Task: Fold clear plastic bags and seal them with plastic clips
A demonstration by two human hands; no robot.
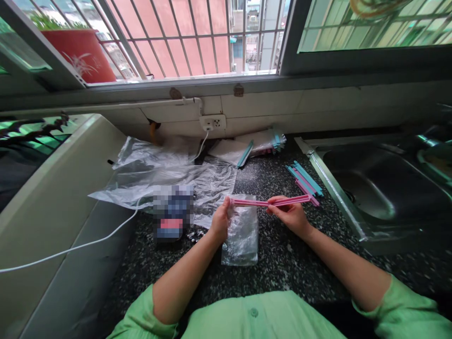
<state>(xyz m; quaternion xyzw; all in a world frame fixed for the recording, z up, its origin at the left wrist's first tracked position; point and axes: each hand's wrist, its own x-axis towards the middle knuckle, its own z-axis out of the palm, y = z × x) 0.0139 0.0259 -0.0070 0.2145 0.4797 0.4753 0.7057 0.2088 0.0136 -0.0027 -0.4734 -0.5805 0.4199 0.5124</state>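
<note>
Clip looks light and stiff, best pinched where left hand clasps its end and right hand its middle.

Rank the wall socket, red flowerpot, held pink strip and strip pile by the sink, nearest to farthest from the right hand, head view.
1. Held pink strip: in the right hand.
2. Strip pile: just beyond, slightly right.
3. Wall socket: farther ahead, left.
4. Red flowerpot: farthest ahead, far left.
</note>
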